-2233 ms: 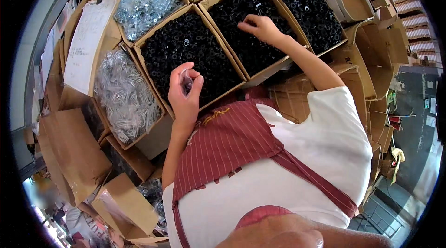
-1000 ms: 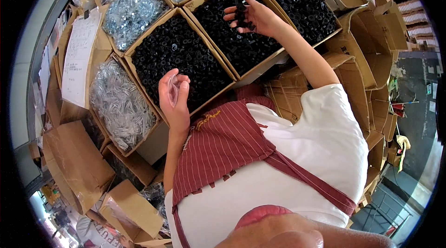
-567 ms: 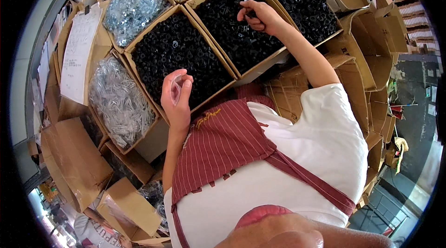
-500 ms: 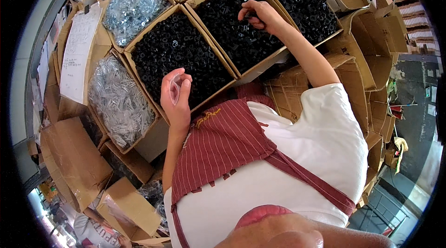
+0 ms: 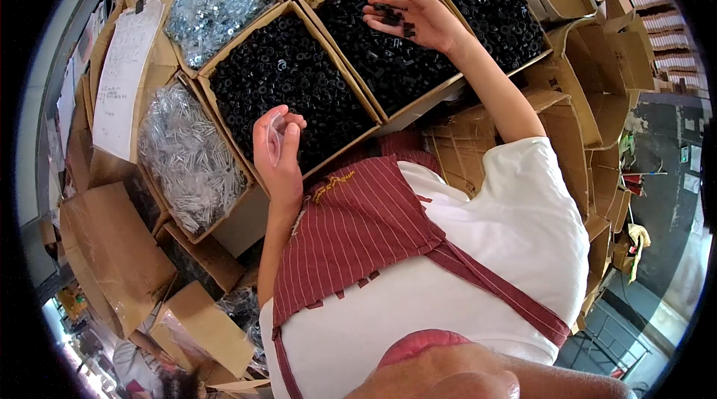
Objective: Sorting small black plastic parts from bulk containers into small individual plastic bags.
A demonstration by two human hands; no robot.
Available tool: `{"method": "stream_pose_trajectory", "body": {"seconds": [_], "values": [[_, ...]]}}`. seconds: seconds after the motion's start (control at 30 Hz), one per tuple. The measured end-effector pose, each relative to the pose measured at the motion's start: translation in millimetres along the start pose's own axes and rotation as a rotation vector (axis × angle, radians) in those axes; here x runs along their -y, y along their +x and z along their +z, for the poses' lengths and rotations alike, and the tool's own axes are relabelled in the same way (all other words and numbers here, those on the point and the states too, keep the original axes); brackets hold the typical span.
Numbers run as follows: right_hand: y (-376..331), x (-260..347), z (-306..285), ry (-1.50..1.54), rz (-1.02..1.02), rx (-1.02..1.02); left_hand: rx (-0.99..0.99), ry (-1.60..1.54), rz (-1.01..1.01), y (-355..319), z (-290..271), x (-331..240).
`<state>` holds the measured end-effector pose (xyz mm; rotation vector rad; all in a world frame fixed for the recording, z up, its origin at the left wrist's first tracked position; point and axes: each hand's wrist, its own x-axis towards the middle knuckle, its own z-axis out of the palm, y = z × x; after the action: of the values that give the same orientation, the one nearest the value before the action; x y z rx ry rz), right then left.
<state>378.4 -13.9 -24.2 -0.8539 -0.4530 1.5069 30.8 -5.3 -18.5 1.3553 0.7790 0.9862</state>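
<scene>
In the head view, small, chunky black pieces (image 5: 398, 21) are borne loose across the spread, upturned right hand (image 5: 422, 22), above a carton (image 5: 426, 105) towards its right edge. And well apart, a clear plastic bag (image 5: 275, 142) is gripped by the curled left hand (image 5: 281, 171), at the neighbouring carton's (image 5: 343, 155) near edge.

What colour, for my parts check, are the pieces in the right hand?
The pieces in the right hand are black; head view.
</scene>
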Motion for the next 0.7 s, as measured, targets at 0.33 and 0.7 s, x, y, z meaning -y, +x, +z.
{"method": "stream_pose_trajectory", "body": {"seconds": [0.33, 0.7], "values": [[-2, -10, 14, 0.316, 0.028, 0.043, -0.035, -0.047, -0.05, 1, 1, -5], [5, -19, -8, 0.5, -0.073, -0.082, -0.02, -0.1, -0.065, 1, 0, -5]]}}
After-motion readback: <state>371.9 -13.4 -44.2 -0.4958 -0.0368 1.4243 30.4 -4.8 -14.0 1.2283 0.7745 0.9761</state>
